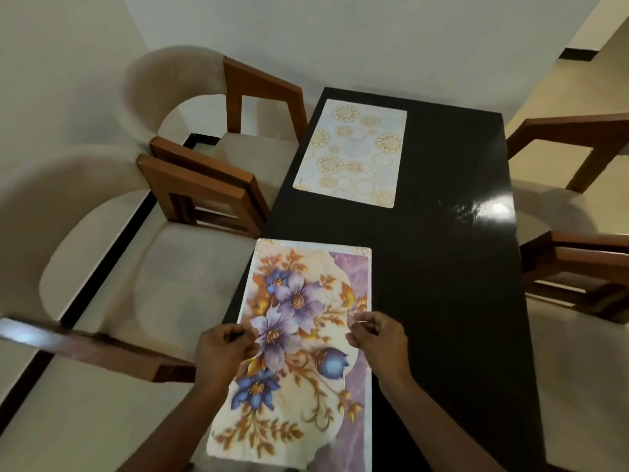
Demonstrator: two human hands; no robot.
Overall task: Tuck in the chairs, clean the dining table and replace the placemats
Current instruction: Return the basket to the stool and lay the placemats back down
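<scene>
Dark glossy dining table, long axis running away from the camera. Cushioned wooden armchairs on both long sides: near-left chair, far-left chair, two more at right, arms close against the table edges.

Floral placemat at the near left of the top, slightly skewed, left margin hanging past the table edge over the near-left chair seat. Gold-circle placemat lying flat at the far left, well apart from it.

Left hand on the floral mat's left long edge, right hand on its right long edge. Fingers of both curled in and pinched on the mat.

Probable step: setting the floral mat down.
- Shift right until the left margin sits fully on the top.
- Square to the table edge, in line with the gold-circle mat.
- Lower flat, release both edges together to avoid a curl.
- Room to move: rightward only, dark top showing between mat and right edge. Left blocked by chair arms.
</scene>
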